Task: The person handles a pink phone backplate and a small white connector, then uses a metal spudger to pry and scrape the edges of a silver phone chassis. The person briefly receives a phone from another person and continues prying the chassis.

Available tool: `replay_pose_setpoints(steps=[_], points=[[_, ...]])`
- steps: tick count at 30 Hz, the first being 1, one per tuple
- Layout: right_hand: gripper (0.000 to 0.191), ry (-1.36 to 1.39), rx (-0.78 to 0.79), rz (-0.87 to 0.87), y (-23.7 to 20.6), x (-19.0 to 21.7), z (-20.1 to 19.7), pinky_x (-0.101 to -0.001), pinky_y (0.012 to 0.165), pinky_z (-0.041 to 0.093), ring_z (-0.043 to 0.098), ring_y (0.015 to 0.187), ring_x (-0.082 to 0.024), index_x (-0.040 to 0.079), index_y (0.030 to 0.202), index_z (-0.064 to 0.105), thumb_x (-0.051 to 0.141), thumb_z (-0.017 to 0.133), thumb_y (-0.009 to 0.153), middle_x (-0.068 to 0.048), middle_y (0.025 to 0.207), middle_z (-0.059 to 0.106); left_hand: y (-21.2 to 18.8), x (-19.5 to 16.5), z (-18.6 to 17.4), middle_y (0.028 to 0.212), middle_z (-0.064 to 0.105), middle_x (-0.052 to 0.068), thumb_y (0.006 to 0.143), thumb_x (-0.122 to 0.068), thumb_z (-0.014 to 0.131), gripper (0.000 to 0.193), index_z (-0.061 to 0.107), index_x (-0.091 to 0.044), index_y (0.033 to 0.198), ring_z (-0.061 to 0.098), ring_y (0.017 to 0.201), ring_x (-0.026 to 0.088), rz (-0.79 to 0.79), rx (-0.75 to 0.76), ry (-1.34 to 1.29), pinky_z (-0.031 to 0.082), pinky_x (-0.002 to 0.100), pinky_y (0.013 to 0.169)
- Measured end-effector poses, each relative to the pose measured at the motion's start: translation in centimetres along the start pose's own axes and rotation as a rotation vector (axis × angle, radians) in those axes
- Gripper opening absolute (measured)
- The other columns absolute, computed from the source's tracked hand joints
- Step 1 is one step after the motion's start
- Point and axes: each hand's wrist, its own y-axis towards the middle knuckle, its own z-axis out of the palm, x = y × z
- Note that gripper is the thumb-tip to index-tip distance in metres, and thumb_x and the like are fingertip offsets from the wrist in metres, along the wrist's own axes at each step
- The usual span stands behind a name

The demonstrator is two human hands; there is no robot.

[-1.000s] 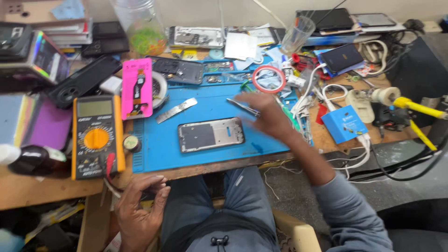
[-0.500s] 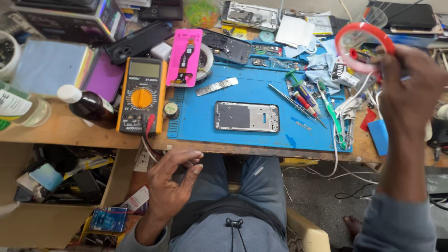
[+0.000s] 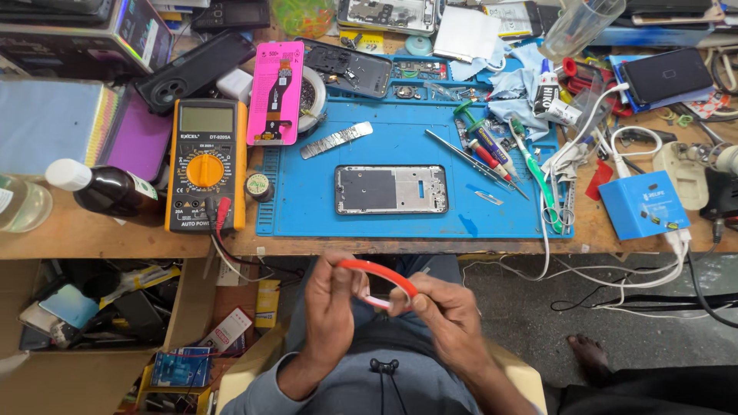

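A thin red tape roll (image 3: pixel 382 274) is held over my lap, below the bench edge. My left hand (image 3: pixel 332 307) pinches its left side and my right hand (image 3: pixel 444 315) grips its right side near the inner white edge. On the blue work mat (image 3: pixel 400 219) lies a phone frame (image 3: pixel 390 189), open side up, untouched. A metal strip (image 3: pixel 336 140) lies on the mat above and left of it.
A yellow multimeter (image 3: pixel 205 163) sits left of the mat, with a pink phone part (image 3: pixel 276 92) beside it. Screwdrivers and tweezers (image 3: pixel 492 154) lie at the mat's right. A blue box (image 3: pixel 643 204) with cables stands at right. A dark bottle (image 3: pixel 108 190) lies far left.
My right hand brought the red tape roll from the right side of the bench down to my lap. My left hand rose and took hold of the roll's other side.
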Motion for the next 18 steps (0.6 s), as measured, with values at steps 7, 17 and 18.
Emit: replay_pose_setpoints(steps=[7, 17, 18], points=[[0.030, 0.261, 0.107, 0.109, -0.3, -3.8, -1.4, -0.0343, 0.079, 0.052, 0.065, 0.081, -0.021, -0.010, 0.102, 0.076, 0.017, 0.064, 0.102, -0.013, 0.084, 0.070, 0.6, -0.7, -1.7, 0.078, 0.055, 0.003, 0.108, -0.024, 0.054, 0.023, 0.062, -0.003, 0.105, 0.053, 0.069, 0.013, 0.025, 0.167, 0.226, 0.046, 0.032, 0.063], [0.018, -1.038, -0.358, -0.191, 4.4, 2.7, -7.2, -0.0331, 0.079, 0.060, 0.075, 0.091, -0.017, 0.011, 0.111, 0.077, 0.014, 0.075, 0.093, -0.007, 0.103, 0.078, 5.1, -6.3, -5.6, 0.087, 0.064, 0.005, 0.110, -0.011, 0.046, 0.024, 0.060, -0.003, 0.127, 0.059, 0.071, 0.009, 0.003, -0.044, 0.363, 0.051, 0.025, 0.064], [0.021, -1.165, -0.412, -0.239, 5.2, 3.1, -8.7, -0.0347, 0.079, 0.059, 0.074, 0.093, -0.020, 0.011, 0.115, 0.077, 0.010, 0.076, 0.093, -0.009, 0.107, 0.078, 6.4, -7.0, -6.3, 0.091, 0.061, 0.004, 0.113, -0.011, 0.043, 0.030, 0.053, -0.003, 0.140, 0.055, 0.072, 0.007, 0.048, -0.096, 0.280, 0.049, 0.022, 0.064]])
